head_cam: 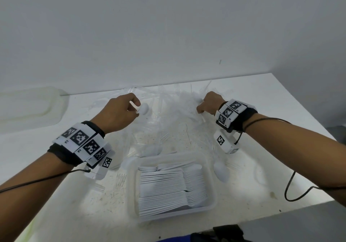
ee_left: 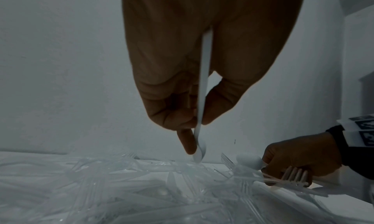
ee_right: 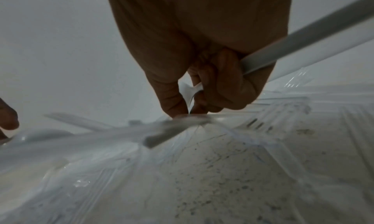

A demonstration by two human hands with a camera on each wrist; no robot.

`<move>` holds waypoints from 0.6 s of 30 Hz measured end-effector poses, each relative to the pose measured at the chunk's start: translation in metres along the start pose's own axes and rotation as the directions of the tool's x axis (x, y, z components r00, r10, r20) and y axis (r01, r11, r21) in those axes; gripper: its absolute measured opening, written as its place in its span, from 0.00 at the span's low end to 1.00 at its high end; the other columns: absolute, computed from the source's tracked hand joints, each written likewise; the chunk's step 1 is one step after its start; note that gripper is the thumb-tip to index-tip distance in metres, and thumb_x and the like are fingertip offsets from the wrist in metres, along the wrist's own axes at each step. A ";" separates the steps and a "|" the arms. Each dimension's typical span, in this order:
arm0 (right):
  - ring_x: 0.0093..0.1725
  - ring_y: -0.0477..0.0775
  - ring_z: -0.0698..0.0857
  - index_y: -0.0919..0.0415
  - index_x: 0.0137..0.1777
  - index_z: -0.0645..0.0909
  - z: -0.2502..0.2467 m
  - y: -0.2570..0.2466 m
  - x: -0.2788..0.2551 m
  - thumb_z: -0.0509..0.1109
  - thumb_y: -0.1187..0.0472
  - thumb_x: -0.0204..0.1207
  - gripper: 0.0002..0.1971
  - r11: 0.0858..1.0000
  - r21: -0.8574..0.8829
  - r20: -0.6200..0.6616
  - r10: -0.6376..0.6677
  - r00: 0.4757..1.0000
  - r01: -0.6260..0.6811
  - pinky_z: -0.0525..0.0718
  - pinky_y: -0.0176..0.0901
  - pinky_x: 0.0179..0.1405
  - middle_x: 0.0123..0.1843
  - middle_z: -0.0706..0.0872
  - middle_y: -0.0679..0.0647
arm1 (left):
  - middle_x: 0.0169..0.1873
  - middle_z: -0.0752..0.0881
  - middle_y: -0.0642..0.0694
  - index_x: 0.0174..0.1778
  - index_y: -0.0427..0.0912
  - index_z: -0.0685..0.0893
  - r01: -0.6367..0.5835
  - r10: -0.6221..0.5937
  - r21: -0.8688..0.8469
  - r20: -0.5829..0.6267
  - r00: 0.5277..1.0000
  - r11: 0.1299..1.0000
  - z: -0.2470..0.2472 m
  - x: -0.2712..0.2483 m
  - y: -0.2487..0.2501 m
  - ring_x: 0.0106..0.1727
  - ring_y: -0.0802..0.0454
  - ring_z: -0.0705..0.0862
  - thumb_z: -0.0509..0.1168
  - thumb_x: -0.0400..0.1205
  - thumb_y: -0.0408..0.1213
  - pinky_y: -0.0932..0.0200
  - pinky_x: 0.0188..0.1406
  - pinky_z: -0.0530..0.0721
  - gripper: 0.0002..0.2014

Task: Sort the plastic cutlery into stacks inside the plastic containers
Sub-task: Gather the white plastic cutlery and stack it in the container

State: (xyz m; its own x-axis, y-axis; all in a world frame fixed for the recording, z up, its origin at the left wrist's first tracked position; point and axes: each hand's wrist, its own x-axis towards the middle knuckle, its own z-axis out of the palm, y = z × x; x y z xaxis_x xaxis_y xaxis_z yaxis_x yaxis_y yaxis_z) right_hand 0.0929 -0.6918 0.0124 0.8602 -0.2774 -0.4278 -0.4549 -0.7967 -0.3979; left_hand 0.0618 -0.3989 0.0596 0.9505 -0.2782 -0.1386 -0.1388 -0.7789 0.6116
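Observation:
A heap of clear plastic cutlery (head_cam: 168,108) lies at the back of the white table (head_cam: 262,99). My left hand (head_cam: 135,107) hovers over its left side and pinches one white spoon (head_cam: 144,108). The left wrist view shows that spoon (ee_left: 203,91) hanging bowl down between thumb and fingers (ee_left: 178,115). At the heap's right side my right hand (head_cam: 201,108) grips a bundle of white spoons (ee_left: 295,174), whose handles (ee_right: 303,40) run across the palm. Close to me, a clear container (head_cam: 212,185) holds rows of stacked white spoons (head_cam: 168,187).
A clear lid (head_cam: 31,107) lies at the far left. One loose white spoon (head_cam: 221,170) sits right of the container, and clear forks (head_cam: 119,179) lie on its left. A black cable (head_cam: 289,185) loops over the table's right edge. The wall is just behind the heap.

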 end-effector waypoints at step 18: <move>0.26 0.51 0.71 0.60 0.31 0.70 -0.013 -0.020 -0.016 0.72 0.61 0.74 0.14 0.985 0.170 0.097 -0.029 0.995 0.012 0.69 0.38 0.22 0.30 0.74 0.54 | 0.45 0.78 0.46 0.59 0.40 0.79 -0.005 -0.011 0.155 0.097 0.995 0.988 0.016 0.009 0.006 0.42 0.49 0.76 0.53 0.81 0.25 0.64 0.31 0.69 0.15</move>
State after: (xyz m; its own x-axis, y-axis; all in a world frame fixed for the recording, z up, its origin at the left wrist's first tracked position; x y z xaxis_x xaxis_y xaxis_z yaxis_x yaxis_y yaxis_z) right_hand 0.0908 -0.6779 0.0377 0.8467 -0.2006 -0.4928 -0.4768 -0.6970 -0.5355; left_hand 0.0649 -0.4150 0.0488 0.9203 -0.3232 -0.2205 -0.1846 -0.8555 0.4838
